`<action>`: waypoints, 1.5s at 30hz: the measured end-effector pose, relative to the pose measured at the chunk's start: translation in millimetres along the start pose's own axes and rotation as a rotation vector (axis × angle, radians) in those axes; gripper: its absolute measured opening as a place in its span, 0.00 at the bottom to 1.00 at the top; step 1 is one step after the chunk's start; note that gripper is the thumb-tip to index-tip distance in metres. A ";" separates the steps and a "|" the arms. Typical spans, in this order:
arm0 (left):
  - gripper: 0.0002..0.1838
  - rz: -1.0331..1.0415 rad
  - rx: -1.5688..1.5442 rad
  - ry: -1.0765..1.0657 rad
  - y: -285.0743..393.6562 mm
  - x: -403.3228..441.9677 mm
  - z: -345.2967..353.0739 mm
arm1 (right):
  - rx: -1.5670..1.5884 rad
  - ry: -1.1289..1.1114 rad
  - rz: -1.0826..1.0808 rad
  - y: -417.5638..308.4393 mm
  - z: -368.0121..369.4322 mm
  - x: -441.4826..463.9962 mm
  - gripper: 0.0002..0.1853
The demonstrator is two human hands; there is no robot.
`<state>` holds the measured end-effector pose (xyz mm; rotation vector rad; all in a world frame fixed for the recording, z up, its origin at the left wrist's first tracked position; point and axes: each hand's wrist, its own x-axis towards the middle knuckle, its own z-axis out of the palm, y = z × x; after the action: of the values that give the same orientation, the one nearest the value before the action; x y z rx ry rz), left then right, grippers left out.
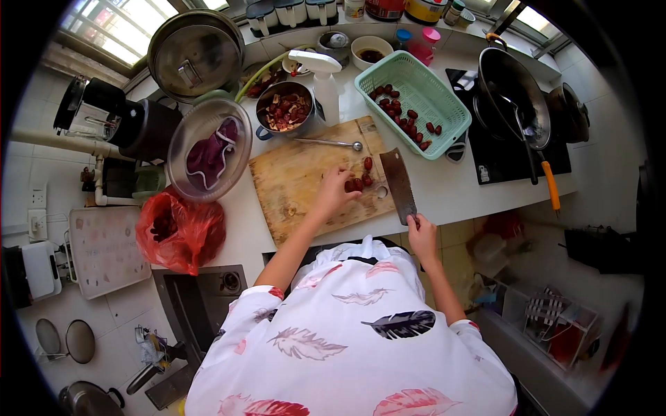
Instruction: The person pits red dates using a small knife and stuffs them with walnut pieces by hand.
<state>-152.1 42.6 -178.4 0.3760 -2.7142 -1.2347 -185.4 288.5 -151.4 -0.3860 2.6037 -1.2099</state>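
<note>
Curving fingers of left hand (334, 193), thumb apart, around red dates (367, 179) on cutting board (288, 184); cannot tell whether pinching or just touching. Gripping cleaver (397, 182) in wrapped fingers of right hand (422, 237), pointing it ahead of knuckles. Ahead of left fingers, spoon (340, 144); farther ahead and right, green basket (428, 95) with more red dates.

"What sort of place is this?"

"A kitchen, and it looks like a home one, given the narrow room and household clutter."

"What shows it?"

"A wok (499, 76) on a black cooktop (496, 165), a sink (208, 295) at the white desk (447, 187), and a wooden cutting board (277, 177) with a cleaver (396, 179) at its edge."

"And around those?"

"Tiled walls (118, 305), a bright window (125, 28), and seasoning boxes (291, 15) in a row."
</note>
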 end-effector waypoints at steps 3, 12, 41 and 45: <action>0.19 0.025 0.085 0.061 -2.3 -4.1 11.2 | -0.018 0.030 0.015 -4.7 1.4 -3.1 0.12; 0.15 -0.012 0.057 0.108 7.7 -10.9 1.8 | -0.330 0.177 -0.049 -2.7 13.4 -3.6 0.12; 0.12 0.030 -0.051 0.088 103.4 -72.7 -65.9 | 0.291 -0.450 -0.146 -126.4 10.5 25.9 0.09; 0.12 0.208 0.351 0.008 102.7 -70.1 -74.5 | 0.241 -0.453 -0.243 -141.0 2.5 21.9 0.08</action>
<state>-85.4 73.6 -53.4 0.1264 -2.8720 -0.7039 -186.0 191.8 -46.5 -0.8361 2.0462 -1.3093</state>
